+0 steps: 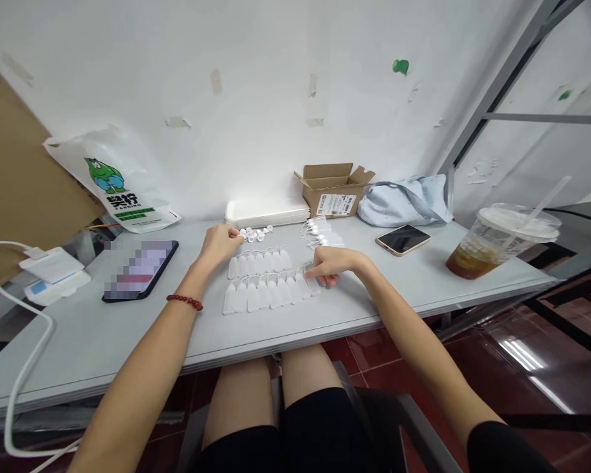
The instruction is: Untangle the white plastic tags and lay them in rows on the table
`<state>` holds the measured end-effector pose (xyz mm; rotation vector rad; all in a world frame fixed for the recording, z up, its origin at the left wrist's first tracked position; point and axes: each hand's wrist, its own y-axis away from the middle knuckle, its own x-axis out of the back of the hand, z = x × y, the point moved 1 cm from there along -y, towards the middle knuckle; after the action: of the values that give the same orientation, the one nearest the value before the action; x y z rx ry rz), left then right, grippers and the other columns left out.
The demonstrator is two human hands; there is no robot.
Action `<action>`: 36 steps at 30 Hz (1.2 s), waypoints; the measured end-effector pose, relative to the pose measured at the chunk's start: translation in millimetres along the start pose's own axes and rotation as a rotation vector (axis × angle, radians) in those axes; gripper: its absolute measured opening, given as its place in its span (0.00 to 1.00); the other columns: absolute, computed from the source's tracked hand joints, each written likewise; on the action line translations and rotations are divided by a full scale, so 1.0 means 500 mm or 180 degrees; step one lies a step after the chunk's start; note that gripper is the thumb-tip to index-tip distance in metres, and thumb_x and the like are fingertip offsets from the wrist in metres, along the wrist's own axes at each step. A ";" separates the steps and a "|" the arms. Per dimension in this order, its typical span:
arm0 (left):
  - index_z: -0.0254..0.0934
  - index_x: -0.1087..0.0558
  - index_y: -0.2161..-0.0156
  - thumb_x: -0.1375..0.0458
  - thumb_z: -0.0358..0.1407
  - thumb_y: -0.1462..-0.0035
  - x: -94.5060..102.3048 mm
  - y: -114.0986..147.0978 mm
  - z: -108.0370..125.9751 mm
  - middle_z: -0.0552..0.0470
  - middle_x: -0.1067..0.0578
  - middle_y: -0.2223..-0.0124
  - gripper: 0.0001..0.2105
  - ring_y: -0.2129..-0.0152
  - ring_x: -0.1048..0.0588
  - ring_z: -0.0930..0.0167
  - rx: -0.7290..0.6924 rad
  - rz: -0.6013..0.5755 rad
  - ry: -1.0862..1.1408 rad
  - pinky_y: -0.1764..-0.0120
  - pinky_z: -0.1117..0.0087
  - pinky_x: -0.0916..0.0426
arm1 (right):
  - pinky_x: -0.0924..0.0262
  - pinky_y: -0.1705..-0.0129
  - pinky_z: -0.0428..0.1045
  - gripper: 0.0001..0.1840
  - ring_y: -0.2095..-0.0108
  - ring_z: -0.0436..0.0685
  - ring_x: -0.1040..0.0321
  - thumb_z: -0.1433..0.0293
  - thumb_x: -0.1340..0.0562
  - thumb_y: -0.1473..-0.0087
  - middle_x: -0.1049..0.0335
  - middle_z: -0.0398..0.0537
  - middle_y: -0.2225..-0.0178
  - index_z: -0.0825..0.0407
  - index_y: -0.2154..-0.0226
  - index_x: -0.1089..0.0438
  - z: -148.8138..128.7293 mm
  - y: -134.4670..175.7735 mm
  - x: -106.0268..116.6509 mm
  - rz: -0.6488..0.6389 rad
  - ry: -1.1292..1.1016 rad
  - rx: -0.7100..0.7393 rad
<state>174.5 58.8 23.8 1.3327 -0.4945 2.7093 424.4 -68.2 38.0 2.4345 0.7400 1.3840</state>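
My left hand [220, 242] is at the left edge of a small pile of round white caps [256, 234]. Its thumb and fingertips are pinched together, and what lies between them is too small to make out. My right hand [332, 260] rests over the right end of the front row of translucent white tags [266, 295]. Its index finger is stretched out and touches a tag there, while the other fingers curl loosely beneath. A shorter back row of tags [259, 263] lies behind, with thin cords at their upper ends. More corded tags with white caps [320, 230] lie behind my right hand.
Along the wall stand a stack of white trays [268, 213], an open cardboard box [332, 190] and a light-blue cloth bag [406, 200]. Phones [402, 240] lie at both sides. A drink cup [492, 240] stands right; a charger [54, 272] with a white cable lies left.
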 end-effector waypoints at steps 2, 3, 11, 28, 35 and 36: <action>0.35 0.25 0.74 0.45 0.36 0.59 0.000 -0.001 0.000 0.47 0.22 0.70 0.09 0.65 0.25 0.61 -0.0085 0.0055 -0.0101 0.61 0.68 0.34 | 0.45 0.74 0.47 0.22 0.86 0.48 0.44 0.58 0.40 0.51 0.36 0.44 0.89 0.55 0.87 0.33 0.005 0.000 0.001 0.0023 0.0026 -0.0148; 0.35 0.24 0.74 0.45 0.36 0.59 0.000 -0.001 0.000 0.47 0.22 0.70 0.09 0.66 0.25 0.61 -0.0104 0.0071 -0.0135 0.61 0.68 0.34 | 0.45 0.74 0.47 0.22 0.86 0.48 0.43 0.57 0.39 0.52 0.36 0.44 0.88 0.55 0.87 0.33 0.008 0.001 0.003 0.0030 0.0041 -0.0222; 0.34 0.24 0.71 0.44 0.36 0.58 0.000 -0.002 0.000 0.47 0.21 0.69 0.10 0.67 0.24 0.62 -0.0033 0.0070 0.0036 0.62 0.69 0.33 | 0.54 0.80 0.46 0.27 0.84 0.49 0.37 0.48 0.36 0.58 0.31 0.48 0.84 0.56 0.86 0.33 0.018 0.016 0.017 -0.0176 -0.0032 -0.0481; 0.33 0.22 0.68 0.41 0.41 0.57 -0.044 0.058 0.100 0.49 0.23 0.70 0.14 0.71 0.26 0.68 -0.0502 -0.0997 0.1556 0.69 0.68 0.29 | 0.47 0.70 0.45 0.17 0.77 0.50 0.35 0.61 0.41 0.43 0.30 0.46 0.80 0.54 0.78 0.34 0.015 -0.035 0.013 0.2495 0.0380 0.0207; 0.33 0.25 0.68 0.40 0.42 0.57 -0.049 0.062 0.106 0.48 0.23 0.70 0.14 0.71 0.26 0.67 -0.0539 -0.1002 0.1538 0.71 0.68 0.30 | 0.50 0.69 0.44 0.11 0.71 0.50 0.35 0.63 0.39 0.45 0.28 0.47 0.70 0.55 0.69 0.33 0.046 -0.094 -0.009 0.2402 0.0553 0.0445; 0.33 0.25 0.68 0.41 0.43 0.57 -0.050 0.062 0.106 0.48 0.23 0.70 0.14 0.70 0.26 0.67 -0.0564 -0.1010 0.1542 0.71 0.67 0.30 | 0.51 0.69 0.44 0.10 0.71 0.50 0.36 0.64 0.38 0.45 0.28 0.47 0.70 0.55 0.70 0.33 0.049 -0.096 -0.009 0.2364 0.0608 0.0426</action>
<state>223.6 14.2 26.6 0.6142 -0.4175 2.5212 428.6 -29.6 0.6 2.8528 -0.0864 1.8764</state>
